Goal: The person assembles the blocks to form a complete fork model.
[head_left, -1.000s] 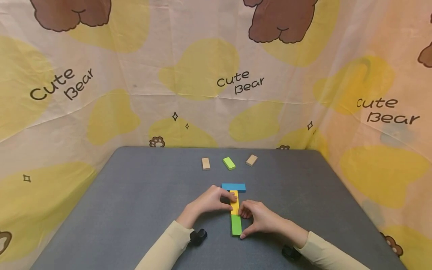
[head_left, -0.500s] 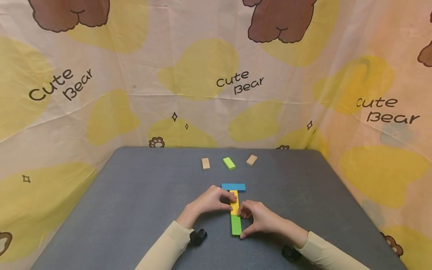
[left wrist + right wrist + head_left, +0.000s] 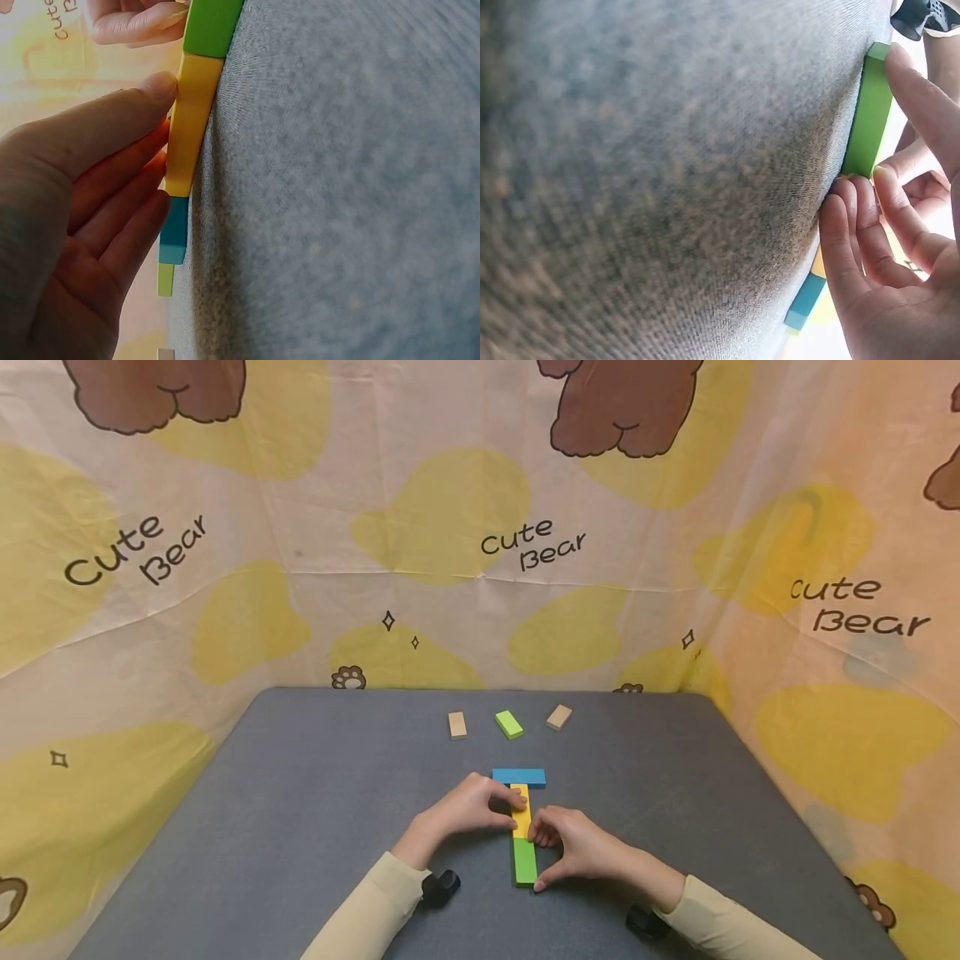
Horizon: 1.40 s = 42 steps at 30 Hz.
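Observation:
Three blocks lie in a T on the grey table. A blue block (image 3: 519,778) runs crosswise at the far end, a yellow block (image 3: 523,828) runs toward me from it, and a green block (image 3: 524,862) continues the line. My left hand (image 3: 467,803) rests thumb and fingertips on the top and left edge of the yellow block, as the left wrist view shows. On the other side, my right hand (image 3: 583,845) touches the green block's near right corner with its thumb. Its bent fingers lie beside the green and yellow joint, spanning the green block's length.
Beyond the T, a light green block (image 3: 508,724) lies between a left wooden block (image 3: 457,726) and a right wooden block (image 3: 558,717). A printed cloth (image 3: 442,543) hangs behind the table (image 3: 315,777) and along its sides. Both wrists wear black devices.

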Each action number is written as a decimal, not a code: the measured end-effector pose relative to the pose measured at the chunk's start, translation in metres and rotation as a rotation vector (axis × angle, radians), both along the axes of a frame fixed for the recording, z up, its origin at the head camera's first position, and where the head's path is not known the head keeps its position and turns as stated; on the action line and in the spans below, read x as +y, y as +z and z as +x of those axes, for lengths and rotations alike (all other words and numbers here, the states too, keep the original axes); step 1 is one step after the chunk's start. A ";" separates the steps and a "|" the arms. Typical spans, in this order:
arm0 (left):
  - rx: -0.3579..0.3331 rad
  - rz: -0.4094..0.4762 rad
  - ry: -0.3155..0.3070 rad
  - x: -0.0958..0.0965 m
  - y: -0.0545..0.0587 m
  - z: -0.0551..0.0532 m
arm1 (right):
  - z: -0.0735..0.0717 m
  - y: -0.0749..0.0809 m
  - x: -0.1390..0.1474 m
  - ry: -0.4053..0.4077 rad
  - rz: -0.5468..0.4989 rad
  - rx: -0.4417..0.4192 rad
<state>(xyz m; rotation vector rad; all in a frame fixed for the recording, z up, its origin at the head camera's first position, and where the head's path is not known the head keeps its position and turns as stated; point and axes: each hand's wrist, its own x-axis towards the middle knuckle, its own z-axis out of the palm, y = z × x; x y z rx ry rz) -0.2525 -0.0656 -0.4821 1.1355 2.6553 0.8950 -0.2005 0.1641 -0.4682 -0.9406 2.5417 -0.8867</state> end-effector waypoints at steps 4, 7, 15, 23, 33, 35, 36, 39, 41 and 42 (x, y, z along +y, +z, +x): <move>-0.007 -0.002 0.001 0.000 0.000 0.000 | 0.000 0.000 0.000 0.001 0.002 -0.008; -0.007 -0.002 0.003 0.000 0.001 0.001 | 0.000 0.001 0.001 0.007 -0.005 -0.010; 0.009 0.008 -0.001 0.000 0.000 0.001 | -0.002 0.002 0.008 0.032 -0.054 -0.051; -0.007 0.009 0.005 0.000 0.002 0.001 | -0.018 0.009 0.024 0.005 -0.081 -0.014; -0.029 0.013 -0.008 -0.001 0.001 0.000 | -0.056 0.015 0.045 -0.178 -0.101 0.083; -0.030 0.011 -0.010 -0.001 0.000 0.000 | -0.065 0.015 0.048 -0.214 -0.091 0.103; -0.030 0.011 -0.011 -0.001 0.000 0.000 | -0.070 0.015 0.049 -0.230 -0.087 0.111; -0.033 0.010 -0.004 -0.002 0.001 0.001 | -0.083 0.013 0.051 -0.294 -0.074 0.127; -0.026 0.009 -0.002 -0.002 0.001 0.001 | -0.092 0.012 0.053 -0.332 -0.071 0.134; -0.024 0.008 -0.001 -0.002 0.001 0.001 | -0.096 0.011 0.054 -0.352 -0.067 0.137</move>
